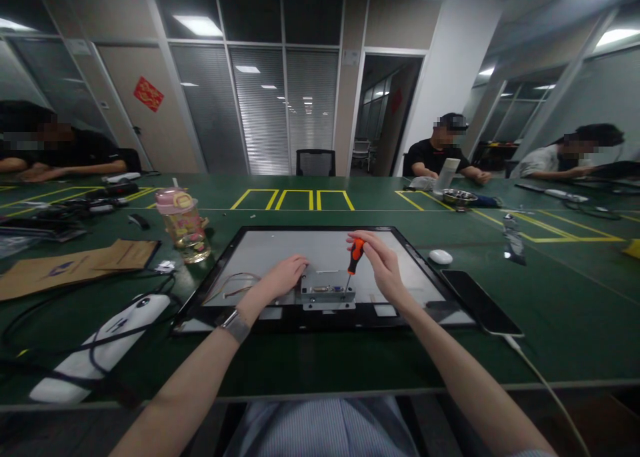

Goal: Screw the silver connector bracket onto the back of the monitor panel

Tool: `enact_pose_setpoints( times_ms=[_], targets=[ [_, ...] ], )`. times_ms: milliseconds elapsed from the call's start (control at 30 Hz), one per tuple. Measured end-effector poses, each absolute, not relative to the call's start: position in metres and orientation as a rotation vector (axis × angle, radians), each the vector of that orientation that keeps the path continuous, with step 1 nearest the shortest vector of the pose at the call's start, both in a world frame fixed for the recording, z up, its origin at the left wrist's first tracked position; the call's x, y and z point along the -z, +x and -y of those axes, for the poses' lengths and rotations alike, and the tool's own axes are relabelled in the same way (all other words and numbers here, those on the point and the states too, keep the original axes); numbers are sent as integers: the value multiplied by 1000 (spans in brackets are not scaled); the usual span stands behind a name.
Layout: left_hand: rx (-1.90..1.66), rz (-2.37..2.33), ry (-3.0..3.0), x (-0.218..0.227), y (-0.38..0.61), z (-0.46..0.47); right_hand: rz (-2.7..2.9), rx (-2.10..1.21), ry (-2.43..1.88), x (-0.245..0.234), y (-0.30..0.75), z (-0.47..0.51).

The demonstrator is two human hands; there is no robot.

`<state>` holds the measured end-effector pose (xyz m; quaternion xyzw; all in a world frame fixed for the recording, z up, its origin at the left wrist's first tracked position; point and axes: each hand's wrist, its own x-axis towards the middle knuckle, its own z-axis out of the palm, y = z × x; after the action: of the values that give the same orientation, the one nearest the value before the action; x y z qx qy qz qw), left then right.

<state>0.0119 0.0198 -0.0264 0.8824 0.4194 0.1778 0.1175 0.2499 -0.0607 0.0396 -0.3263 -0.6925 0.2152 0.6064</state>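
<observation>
A flat display panel (270,247) with a black frame lies on the green table before me. Near its front edge sits a metal bracket (327,297) with connector ports along its face. My left hand (286,276) has its fingers at the bracket's upper left corner, gripping it there; the fingertips are partly hidden. In my right hand (381,260) is an orange and black screwdriver (355,256), held by its handle and tilted slightly. Its shaft points down to the bracket's right end, where the tip is too small to make out. Thin wires (233,285) lie left of the bracket.
To the left stand a drink bottle (183,227), a paper bag (75,267) and a white power strip (107,347) with black cables. A phone (480,304) on a cable and a white mouse (441,256) lie right. Several people sit across the table.
</observation>
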Motion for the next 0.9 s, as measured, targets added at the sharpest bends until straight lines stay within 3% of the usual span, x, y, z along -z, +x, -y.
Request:
enact_pose_setpoints(
  times_ms=[133, 367, 567, 733, 900],
  targets=[
    [-516, -1228, 2587, 26, 12, -19, 1605, -591, -697, -39, 247, 63],
    [-514, -1241, 2591, 29, 12, -22, 1559, -361, -772, -35, 251, 58],
    [-505, -1231, 2608, 29, 12, -22, 1591, -637, -699, -39, 250, 61],
    [-507, -1227, 2613, 29, 12, -22, 1479, -566, -742, -31, 250, 52],
    [-497, -1238, 2614, 28, 12, -21, 1514, -710, -672, -30, 251, 51]
  ],
)
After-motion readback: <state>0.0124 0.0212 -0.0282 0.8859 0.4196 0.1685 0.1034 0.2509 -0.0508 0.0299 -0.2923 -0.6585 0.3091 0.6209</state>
